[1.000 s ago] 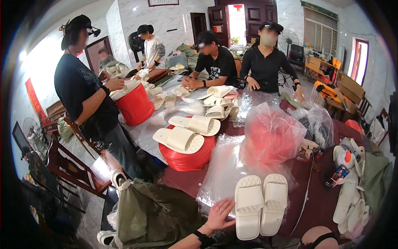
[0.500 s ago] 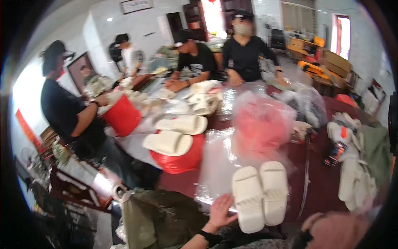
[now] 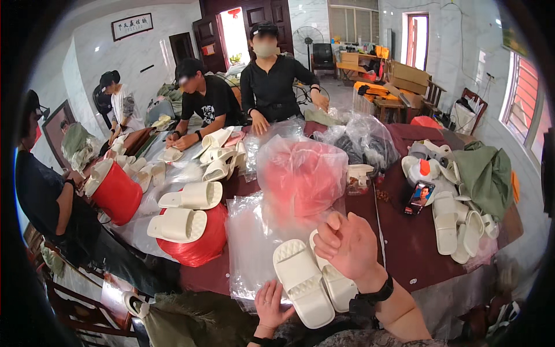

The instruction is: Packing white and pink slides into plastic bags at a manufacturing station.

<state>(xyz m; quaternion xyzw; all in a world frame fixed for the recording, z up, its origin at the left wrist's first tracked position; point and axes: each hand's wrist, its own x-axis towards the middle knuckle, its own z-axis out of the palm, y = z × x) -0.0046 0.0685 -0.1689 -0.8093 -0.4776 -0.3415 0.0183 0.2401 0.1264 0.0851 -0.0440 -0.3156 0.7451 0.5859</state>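
A pair of cream slippers lies in front of me, the left slipper point(image 3: 303, 283) in full view and the right slipper point(image 3: 338, 286) partly covered by my right hand. My left hand point(image 3: 272, 305) lies open with fingers stretched on a stack of clear plastic bags point(image 3: 248, 231), its thumb close to the left slipper's edge. Over the right slipper's upper end hovers my right hand point(image 3: 350, 246), fingers curled in and nothing showing in them. A dark band circles each wrist.
Two more cream slippers point(image 3: 180, 224) rest on a red bundle point(image 3: 196, 246) to the left. Beyond the bags stands a clear bag with red contents point(image 3: 300, 179). At right are a phone point(image 3: 420, 196), loose slippers point(image 3: 445, 222) and green cloth point(image 3: 485, 173). Several people work around the table.
My right hand has come up from the lower right, over the right slipper. My left hand stays beside the pair. The view has swung to the right.
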